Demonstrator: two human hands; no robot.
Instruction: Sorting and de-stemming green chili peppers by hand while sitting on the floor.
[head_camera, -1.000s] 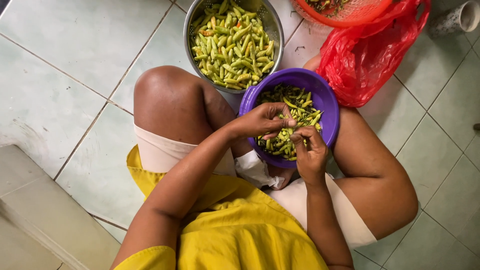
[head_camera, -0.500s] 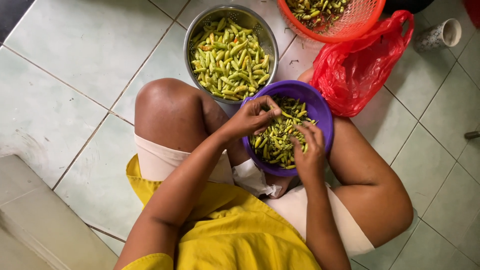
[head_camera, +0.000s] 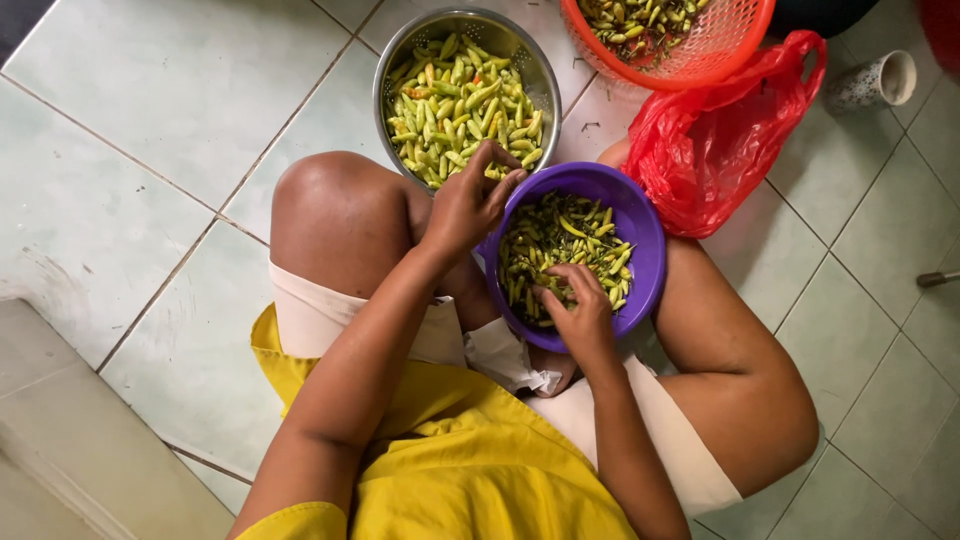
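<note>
Soft, even indoor light, faint shadows, mild sheen on tiles, sharp throughout.

The left hand (head_camera: 468, 205) has reached from the purple bowl (head_camera: 645, 262) toward the steel bowl (head_camera: 395, 60); the right hand (head_camera: 578, 310) stays.

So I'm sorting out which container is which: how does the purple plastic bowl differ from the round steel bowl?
The purple plastic bowl rests between the person's legs, while the round steel bowl stands on the floor tiles beyond the knee. The purple one looks smaller than the steel one. The right hand reaches into the purple one; the left hand is at the steel one's near rim. Both hold small green chillies.
</note>
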